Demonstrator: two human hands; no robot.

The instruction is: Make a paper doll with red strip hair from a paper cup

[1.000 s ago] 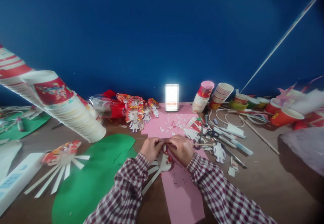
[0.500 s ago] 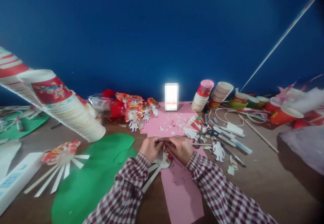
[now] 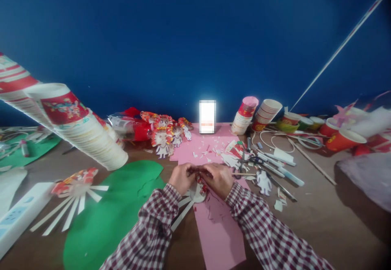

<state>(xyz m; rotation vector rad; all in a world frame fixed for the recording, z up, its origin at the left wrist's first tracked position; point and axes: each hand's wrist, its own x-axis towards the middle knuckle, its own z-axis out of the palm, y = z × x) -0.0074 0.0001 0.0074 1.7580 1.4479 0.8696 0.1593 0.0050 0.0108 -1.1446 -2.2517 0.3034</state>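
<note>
Both hands meet over the pink paper [image 3: 221, 229] at the middle of the table. Between them is a cut paper cup [image 3: 198, 196], its round white base facing me, with white strips spreading to the lower left and red patterned strips above. My left hand [image 3: 184, 178] is closed, its thumb and fingers pinching the red part of the cup. From the other side my right hand [image 3: 217, 179] pinches the same part, fingertips close to the left ones. The fingers hide exactly what is folded or curled there.
A similar cut cup [image 3: 76, 184] lies on the left beside green paper [image 3: 122, 205]. Leaning cup stacks [image 3: 91, 135] stand behind it. Paper figures [image 3: 163, 139] lie at the back; pens [image 3: 275, 164], a white cutout [image 3: 263, 182] and scraps lie right. A bright pixelated rectangle [image 3: 207, 117] stands at the back.
Very little differs. Both hands keep their grip on the cut paper cup, with only a slight shift of the fingers and of the view.
</note>
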